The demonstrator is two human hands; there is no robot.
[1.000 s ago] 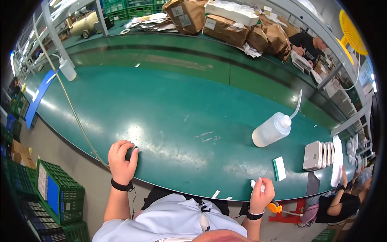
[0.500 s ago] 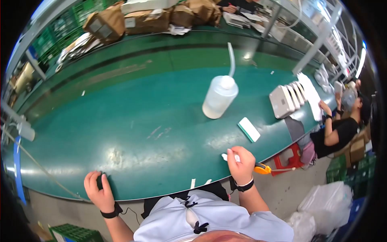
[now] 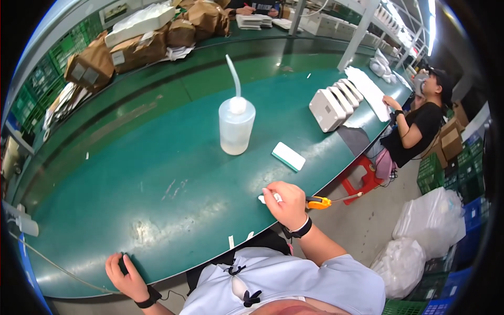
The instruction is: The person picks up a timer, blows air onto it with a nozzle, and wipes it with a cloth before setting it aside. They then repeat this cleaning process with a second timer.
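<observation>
At the table edge (image 3: 173, 273), both hands (image 3: 286, 202) rest.

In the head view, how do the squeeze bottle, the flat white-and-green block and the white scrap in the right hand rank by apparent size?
1. squeeze bottle, clearly largest.
2. flat white-and-green block.
3. white scrap pinched in the right hand, smallest, though mostly hidden by the fingers.

Bright overhead light — table (image 3: 157, 157) glare, fisheye edges bent, maybe sl. blur.

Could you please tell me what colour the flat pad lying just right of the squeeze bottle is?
The flat pad is white on top with a green edge, seen in the head view.
</observation>
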